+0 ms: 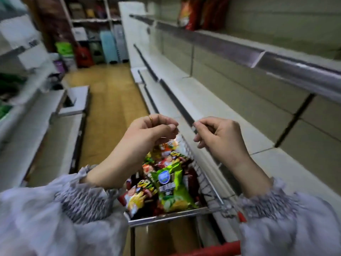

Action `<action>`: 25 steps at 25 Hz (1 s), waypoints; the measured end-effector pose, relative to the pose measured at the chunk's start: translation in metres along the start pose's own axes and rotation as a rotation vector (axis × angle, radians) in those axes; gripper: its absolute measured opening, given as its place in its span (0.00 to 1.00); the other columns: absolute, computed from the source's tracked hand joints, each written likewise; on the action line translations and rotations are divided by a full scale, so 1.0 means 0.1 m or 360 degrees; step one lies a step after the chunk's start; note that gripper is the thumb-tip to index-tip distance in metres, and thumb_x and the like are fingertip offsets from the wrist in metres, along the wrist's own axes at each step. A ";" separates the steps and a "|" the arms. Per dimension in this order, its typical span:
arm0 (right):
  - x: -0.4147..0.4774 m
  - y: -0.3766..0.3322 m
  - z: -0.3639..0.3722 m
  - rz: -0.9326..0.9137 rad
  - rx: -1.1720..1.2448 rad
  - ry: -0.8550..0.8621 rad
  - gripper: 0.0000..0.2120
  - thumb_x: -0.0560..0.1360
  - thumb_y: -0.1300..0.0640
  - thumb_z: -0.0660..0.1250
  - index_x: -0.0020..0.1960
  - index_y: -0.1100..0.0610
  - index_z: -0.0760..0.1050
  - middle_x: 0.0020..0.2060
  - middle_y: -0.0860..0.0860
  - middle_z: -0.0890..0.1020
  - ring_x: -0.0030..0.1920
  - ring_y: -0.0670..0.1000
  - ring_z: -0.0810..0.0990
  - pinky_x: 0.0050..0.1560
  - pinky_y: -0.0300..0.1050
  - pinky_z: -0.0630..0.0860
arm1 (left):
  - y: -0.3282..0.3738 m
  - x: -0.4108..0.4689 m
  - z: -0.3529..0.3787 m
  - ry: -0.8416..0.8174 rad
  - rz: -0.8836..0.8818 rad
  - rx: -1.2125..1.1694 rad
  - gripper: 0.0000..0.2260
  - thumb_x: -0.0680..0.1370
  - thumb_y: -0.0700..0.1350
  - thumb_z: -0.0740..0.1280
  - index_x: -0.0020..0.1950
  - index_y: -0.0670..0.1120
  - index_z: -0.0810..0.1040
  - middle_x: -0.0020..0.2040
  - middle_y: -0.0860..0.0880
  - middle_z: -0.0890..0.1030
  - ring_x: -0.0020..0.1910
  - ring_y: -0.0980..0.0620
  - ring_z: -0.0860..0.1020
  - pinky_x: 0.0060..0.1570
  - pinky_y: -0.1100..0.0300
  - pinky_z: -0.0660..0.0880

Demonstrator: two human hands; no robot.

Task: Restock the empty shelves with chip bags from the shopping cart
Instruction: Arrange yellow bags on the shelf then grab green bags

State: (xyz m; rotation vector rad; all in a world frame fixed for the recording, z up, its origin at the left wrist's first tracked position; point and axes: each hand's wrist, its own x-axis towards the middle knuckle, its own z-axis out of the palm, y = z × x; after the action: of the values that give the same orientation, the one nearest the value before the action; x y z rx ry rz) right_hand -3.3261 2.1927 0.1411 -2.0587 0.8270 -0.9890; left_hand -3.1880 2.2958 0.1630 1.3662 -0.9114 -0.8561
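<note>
Green and red chip bags (169, 183) lying heaped in the shopping cart (208, 180); left hand (147, 133) and right hand (219, 137) hovering above, fingers loosely curled, empty. Best gripping one bag's top edge, lifting toward the bare shelves (212, 111) just beside.

No word, brand or number can be read with certainty: the green chip bag (170, 187) in the shopping cart (166, 216) bears a round blue badge and a dark label strip, both too blurred to make out, and the print on the red bags (191, 12) on the top shelf (239, 50) is likewise illegible
</note>
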 end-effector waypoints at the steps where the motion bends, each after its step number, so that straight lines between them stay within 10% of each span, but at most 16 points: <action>1: 0.04 0.04 0.20 0.0013 0.0014 -0.0073 0.13 0.75 0.58 0.66 0.34 0.46 0.77 0.27 0.48 0.80 0.24 0.44 0.77 0.33 0.39 0.76 | -0.08 0.00 -0.14 0.0053 -0.0030 0.0011 0.07 0.75 0.34 0.65 0.41 0.44 0.79 0.33 0.51 0.82 0.32 0.60 0.79 0.37 0.69 0.74; 6: 0.23 0.56 1.06 0.0281 -0.0087 -0.0416 0.13 0.74 0.56 0.65 0.33 0.46 0.77 0.30 0.50 0.82 0.32 0.51 0.82 0.40 0.47 0.79 | -0.52 0.09 -0.62 0.0257 -0.0229 -0.0009 0.06 0.76 0.34 0.65 0.42 0.43 0.78 0.34 0.52 0.81 0.32 0.59 0.78 0.35 0.69 0.76; 9: 0.32 1.04 1.46 0.0488 -0.0315 -0.0672 0.07 0.75 0.57 0.66 0.49 0.55 0.82 0.46 0.54 0.84 0.47 0.56 0.82 0.50 0.47 0.76 | -0.82 0.22 -0.80 0.0262 -0.0364 0.0003 0.05 0.76 0.35 0.65 0.44 0.41 0.79 0.35 0.49 0.80 0.32 0.58 0.78 0.35 0.69 0.75; 19: 0.33 2.22 2.06 0.1407 -0.0367 -0.0758 0.53 0.66 0.55 0.77 0.76 0.58 0.42 0.73 0.61 0.59 0.71 0.61 0.63 0.69 0.55 0.64 | -1.60 0.66 -1.20 0.0365 -0.0752 -0.0072 0.05 0.77 0.35 0.64 0.44 0.42 0.78 0.38 0.47 0.79 0.34 0.56 0.76 0.31 0.72 0.72; 25: 0.06 2.42 2.20 0.1658 -0.0206 -0.0744 0.54 0.64 0.55 0.78 0.76 0.62 0.43 0.71 0.62 0.64 0.69 0.61 0.66 0.67 0.52 0.66 | -1.79 0.82 -1.23 0.0366 -0.0866 -0.0073 0.04 0.77 0.35 0.64 0.50 0.38 0.77 0.40 0.49 0.80 0.34 0.56 0.75 0.31 0.73 0.72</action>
State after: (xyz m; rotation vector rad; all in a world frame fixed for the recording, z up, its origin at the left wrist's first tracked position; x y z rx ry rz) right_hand -3.1992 2.1220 -0.1518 -1.4860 1.4625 0.1127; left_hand -3.0384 2.2669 -0.0124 1.6625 -0.3381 -1.0883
